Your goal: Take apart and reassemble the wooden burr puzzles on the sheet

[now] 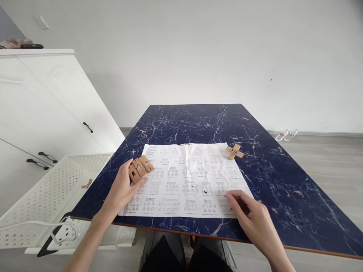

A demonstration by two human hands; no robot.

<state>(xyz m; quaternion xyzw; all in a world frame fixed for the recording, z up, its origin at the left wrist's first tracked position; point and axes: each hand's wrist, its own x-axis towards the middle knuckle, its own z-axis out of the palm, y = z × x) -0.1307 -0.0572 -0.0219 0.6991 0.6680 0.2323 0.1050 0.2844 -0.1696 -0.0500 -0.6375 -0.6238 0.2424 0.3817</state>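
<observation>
My left hand [124, 186] grips a row of three flat wooden puzzle pieces [141, 169], thumb along the near edge and fingers behind. Dark cut-outs and small marks show on their faces. The pieces are tilted above the left side of a creased white instruction sheet [181, 181] printed with rows of small diagrams. Over the sheet's lower right edge rests my right hand [251, 213], its fingers loosely bent and nothing visible between them. At the sheet's upper right corner lies a cross-shaped wooden piece [235, 152] marked with a letter like G.
The blue marbled table [195, 122] has its near edge by my legs. To the left are a white cabinet [56, 102], a perforated white basket [36, 200] with a small wooden piece [86, 184], and a power strip [64, 234] with a cable. Two plastic bottles [286, 135] stand by the wall.
</observation>
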